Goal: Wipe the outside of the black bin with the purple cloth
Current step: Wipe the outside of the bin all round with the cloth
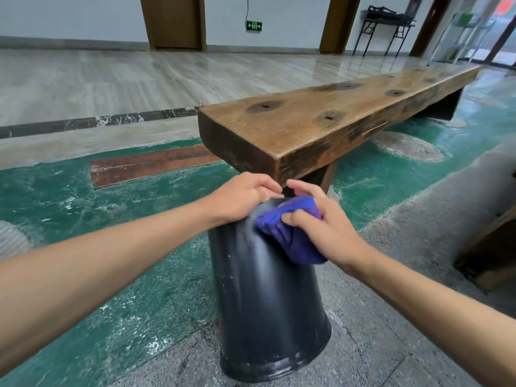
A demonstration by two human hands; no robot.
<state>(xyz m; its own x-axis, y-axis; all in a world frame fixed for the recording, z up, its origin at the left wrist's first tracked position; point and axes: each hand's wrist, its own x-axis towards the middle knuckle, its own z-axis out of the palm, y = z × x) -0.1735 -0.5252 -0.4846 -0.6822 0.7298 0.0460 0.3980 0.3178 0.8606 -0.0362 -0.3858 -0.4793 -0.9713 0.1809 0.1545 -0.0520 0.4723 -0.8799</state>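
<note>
Both hands work at the far, narrow end of the black bin [268, 297]. The left hand [240, 198] is closed over that end, fingers curled around its edge, gripping the bin. The right hand [324, 227] is closed on the purple cloth [290, 233], thumb on the near side and fingers spread over the top, pressing the bunched cloth against the upper right part of the bin's outer wall. The bin is upside down, its wide rim toward the camera and low on the floor [139, 289], its body tilted away from the viewer; whether the rim rests fully on the floor cannot be told. Pale specks and scuffs mark the bin's dark wall. Just beyond the hands stands a long wooden bench [321, 121], its near corner close above the bin's far end; contact between them cannot be confirmed.
</note>
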